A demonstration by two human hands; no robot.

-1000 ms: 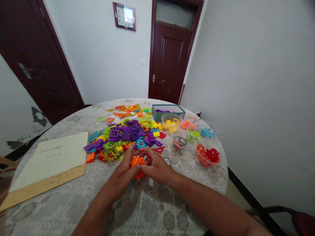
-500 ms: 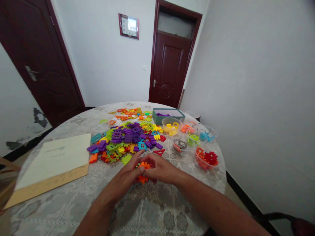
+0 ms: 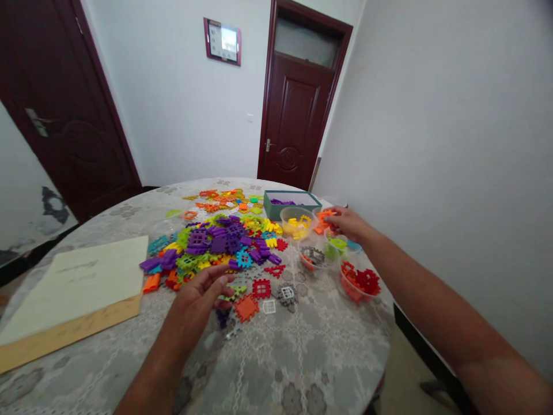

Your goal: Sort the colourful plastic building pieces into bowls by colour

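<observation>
My right hand (image 3: 345,222) reaches over a clear bowl at the right. Its fingers are pinched on an orange toothed building piece (image 3: 326,217), among other orange pieces there. My left hand (image 3: 201,297) hovers low over the tablecloth with curved, parted fingers and nothing visible in them. Beside its fingertips lie an orange square plate with toothed edges (image 3: 246,308), a red window piece (image 3: 261,289) and a white lattice piece (image 3: 269,306). A grey round piece with a white window (image 3: 286,293) sits farther right. A dark piece (image 3: 223,318) is partly hidden beneath the left hand.
Beyond my left hand spreads a pile of mixed pieces (image 3: 216,242). Clear bowls hold yellow pieces (image 3: 299,225), grey pieces (image 3: 313,255), green pieces (image 3: 337,245) and red pieces (image 3: 360,281). A green box (image 3: 276,211) stands behind them. Paper on a board (image 3: 82,276) lies left.
My hands have parted. The right hand has moved away to the bowl of orange pieces, and the left has shifted left. Pieces that the hands covered now show on the tablecloth.
</observation>
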